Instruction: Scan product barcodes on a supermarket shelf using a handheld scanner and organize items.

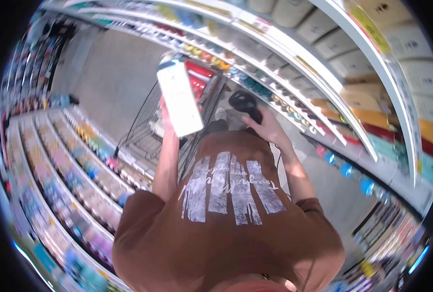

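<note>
My left hand is wrapped around a white bottle with a dark band near its top, held up in front of me. Glare washes out most of its label. In my right hand is a black handheld barcode scanner, its head tilted away from me towards the shelves. Below the bottle stands a wire shopping cart. Red glossy packages lie at its far end, partly hidden behind the bottle.
White store shelves with bottles and boxed goods rise close on my right. On the left, a tiered display carries rows of small colourful products. Grey floor runs between them. Blue round items hang along the right shelf's lower edge.
</note>
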Tool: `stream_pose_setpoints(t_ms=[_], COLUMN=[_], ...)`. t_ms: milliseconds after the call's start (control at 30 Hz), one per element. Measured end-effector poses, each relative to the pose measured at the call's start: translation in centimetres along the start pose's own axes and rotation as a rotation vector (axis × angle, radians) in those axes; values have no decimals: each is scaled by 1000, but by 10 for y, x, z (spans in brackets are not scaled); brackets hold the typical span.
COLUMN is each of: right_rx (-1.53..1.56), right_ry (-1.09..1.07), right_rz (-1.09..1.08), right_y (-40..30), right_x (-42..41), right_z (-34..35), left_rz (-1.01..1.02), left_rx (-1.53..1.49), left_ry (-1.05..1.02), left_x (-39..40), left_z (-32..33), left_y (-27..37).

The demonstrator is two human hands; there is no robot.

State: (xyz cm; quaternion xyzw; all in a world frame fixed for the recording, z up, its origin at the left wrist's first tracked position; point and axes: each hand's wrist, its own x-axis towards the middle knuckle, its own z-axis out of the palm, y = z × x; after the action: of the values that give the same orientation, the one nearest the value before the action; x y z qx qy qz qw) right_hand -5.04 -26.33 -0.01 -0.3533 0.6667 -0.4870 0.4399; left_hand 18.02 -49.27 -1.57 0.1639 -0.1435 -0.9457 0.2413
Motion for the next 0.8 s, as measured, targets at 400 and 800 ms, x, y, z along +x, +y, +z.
stream_pose_setpoints(t_ms=[400, 800], right_rx=[20, -504], right_ry=[-95, -135], right_rz=[-170, -155], right_y=[-18, -25], right_x=[-32, -81], right_z=[-26, -72], left_rz=[-215, -514], left_rx=[177, 305], left_ry=[50, 45], left_x=[26, 49], left_z=[17, 42], left_y=[-30, -94])
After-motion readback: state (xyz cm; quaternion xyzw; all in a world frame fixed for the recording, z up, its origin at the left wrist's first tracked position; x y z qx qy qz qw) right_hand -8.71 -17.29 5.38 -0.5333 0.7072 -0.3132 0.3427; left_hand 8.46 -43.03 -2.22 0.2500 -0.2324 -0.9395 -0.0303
